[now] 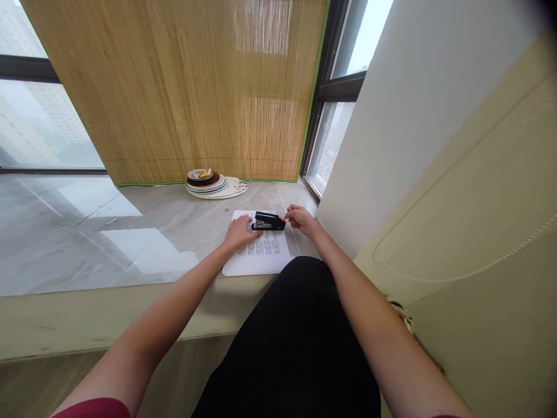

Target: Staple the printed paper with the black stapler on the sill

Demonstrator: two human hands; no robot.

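Note:
A black stapler (268,222) with an orange-red part at its right end lies across a printed sheet of paper (256,264) on the marble sill. My left hand (240,231) rests on the left side of the paper, fingers apart, its fingertips at the stapler's left end. Just off the stapler's right end is my right hand (301,219), its fingers curled together close to the orange-red part. Whether anything small is between those fingers cannot be made out.
Stacked plates (206,187) stand on the sill (174,223) behind the paper, by a bamboo blind (183,93). A white wall (374,145) rises at the right. My black-clothed knee (307,290) is against the sill's front edge.

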